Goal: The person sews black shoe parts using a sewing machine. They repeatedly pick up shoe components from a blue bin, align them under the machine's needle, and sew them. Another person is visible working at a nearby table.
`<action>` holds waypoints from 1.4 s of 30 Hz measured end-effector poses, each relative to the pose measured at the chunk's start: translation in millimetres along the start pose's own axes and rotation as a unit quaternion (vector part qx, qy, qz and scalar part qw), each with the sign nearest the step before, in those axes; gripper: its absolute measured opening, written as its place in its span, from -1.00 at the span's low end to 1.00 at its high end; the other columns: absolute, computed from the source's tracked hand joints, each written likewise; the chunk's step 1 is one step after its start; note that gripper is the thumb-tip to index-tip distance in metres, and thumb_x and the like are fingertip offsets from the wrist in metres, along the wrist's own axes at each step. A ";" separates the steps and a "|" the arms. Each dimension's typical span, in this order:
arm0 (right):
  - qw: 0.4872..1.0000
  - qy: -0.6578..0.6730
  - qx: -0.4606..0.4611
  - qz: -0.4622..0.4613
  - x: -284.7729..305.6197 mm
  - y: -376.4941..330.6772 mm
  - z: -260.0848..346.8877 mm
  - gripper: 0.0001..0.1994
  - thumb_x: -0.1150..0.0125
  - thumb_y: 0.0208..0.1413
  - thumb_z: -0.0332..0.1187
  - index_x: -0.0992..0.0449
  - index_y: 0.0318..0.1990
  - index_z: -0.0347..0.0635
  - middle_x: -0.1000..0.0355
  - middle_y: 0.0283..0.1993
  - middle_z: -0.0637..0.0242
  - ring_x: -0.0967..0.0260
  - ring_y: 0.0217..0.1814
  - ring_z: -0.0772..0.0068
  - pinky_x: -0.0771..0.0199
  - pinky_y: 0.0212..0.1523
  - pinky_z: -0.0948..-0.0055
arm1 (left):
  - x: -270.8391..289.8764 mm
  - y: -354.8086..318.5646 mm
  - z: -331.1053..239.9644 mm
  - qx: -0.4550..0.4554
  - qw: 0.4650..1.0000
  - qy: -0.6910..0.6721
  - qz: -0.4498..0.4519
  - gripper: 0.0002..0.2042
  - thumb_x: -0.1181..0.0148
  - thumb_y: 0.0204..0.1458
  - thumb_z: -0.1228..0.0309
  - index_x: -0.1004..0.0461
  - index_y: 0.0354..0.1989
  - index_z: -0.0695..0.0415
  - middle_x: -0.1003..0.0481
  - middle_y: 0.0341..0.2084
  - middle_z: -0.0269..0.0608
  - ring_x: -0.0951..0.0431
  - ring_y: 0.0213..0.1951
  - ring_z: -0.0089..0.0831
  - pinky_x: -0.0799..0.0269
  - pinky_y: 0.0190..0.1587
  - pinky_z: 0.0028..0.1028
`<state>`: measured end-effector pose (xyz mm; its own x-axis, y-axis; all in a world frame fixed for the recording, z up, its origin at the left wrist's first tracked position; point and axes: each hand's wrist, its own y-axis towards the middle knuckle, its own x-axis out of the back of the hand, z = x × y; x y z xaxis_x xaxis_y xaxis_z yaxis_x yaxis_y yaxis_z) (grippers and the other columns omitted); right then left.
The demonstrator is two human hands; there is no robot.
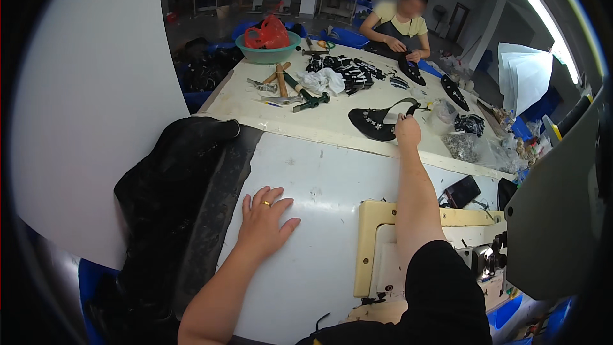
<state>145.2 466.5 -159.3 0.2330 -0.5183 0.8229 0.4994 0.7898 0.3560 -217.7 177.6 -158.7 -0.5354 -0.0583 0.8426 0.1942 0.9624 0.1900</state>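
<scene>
My left hand (264, 218) lies flat and open on the white tabletop (319, 179), fingers spread, a gold ring on one finger. My right hand (407, 130) reaches far forward and grips the strap end of a black sandal upper (375, 121) decorated with small pale flowers, which rests on the cream table (255, 99) beyond. A black cloth (172, 179) is heaped just left of my left hand.
A cream sewing machine (389, 249) stands at lower right. Hammers (281, 80), a green basin (268, 51) with a red bag, white rags (322, 80) and black straps (348, 70) lie ahead. A person (399, 25) across works on another black upper. Clear bags (472, 144) sit right.
</scene>
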 end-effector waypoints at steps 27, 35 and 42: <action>0.825 0.236 0.512 -0.034 359.8 -318.6 -98.2 -0.48 -0.26 -0.50 -0.60 -0.30 -0.21 -0.14 -0.41 -0.33 0.29 -0.37 -0.40 0.14 -0.33 -0.45 0.21 | 45.9 -85.7 -177.8 -0.301 0.766 -0.533 0.195 -0.04 -0.39 -0.23 -0.18 -0.19 0.29 0.20 -0.29 0.21 0.00 -0.25 0.28 -0.18 -0.10 0.29 -0.26; 0.817 0.213 0.531 -0.070 388.0 -315.4 -146.3 -0.54 -0.22 -0.42 -0.53 -0.41 -0.17 -0.15 -0.39 -0.29 0.30 -0.28 -0.49 0.28 -0.22 -0.55 0.31 | 20.0 -105.2 -272.5 -0.318 0.872 -0.371 -0.003 -0.69 -0.23 -0.16 0.74 -0.50 -0.17 0.29 -0.56 -0.31 -0.12 -0.56 -0.24 -0.37 -0.45 -0.18 -0.48; 0.800 0.219 0.552 -0.085 389.1 -304.4 -170.8 -0.63 -0.21 -0.30 -0.46 -0.47 -0.18 -0.17 -0.39 -0.27 0.28 -0.26 -0.52 0.37 -0.21 -0.58 0.40 | -12.4 -97.5 -284.5 -0.398 0.843 -0.356 -0.067 -0.81 -0.28 -0.20 0.63 -0.47 -0.38 0.14 -0.53 -0.36 -0.22 -0.57 -0.26 -0.30 -0.35 -0.04 -0.29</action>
<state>226.4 -31.7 -23.1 0.6315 -0.5230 0.5725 -0.4303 0.3779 0.8198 3.9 9.0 -44.3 -0.8991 0.2935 0.3246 0.4305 0.4599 0.7766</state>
